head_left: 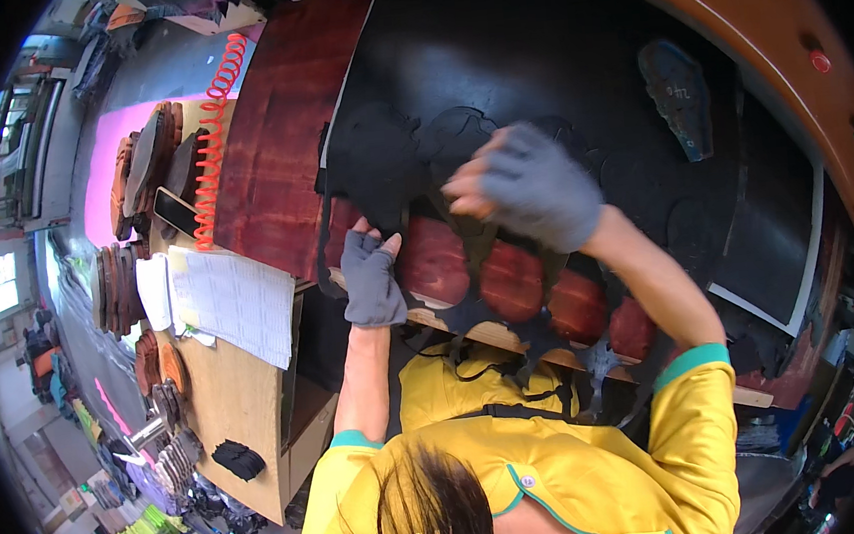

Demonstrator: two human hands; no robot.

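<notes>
My left hand [372, 279], in a grey fingerless glove, has its thumb and fingers closed at the edge of a thin black sheet [374, 161]. Rounded cut-outs run along the near side of this sheet, and a dark red board [434, 263] shows through them. Farther right, my right hand [538, 188], gloved the same way, is over the sheet with its fingers bent. Motion blurs it, and whether anything is in its fingers is not visible. Curved cut lines mark the sheet just beyond that hand.
A cutting die [676, 97] lies at the far right of the black surface. Beyond it curves an orange-brown machine beam [778, 8] with green and red buttons. On the left are a red coiled hose [214, 153], white papers [223, 293], a phone [176, 212] and stacked dark dies [143, 169].
</notes>
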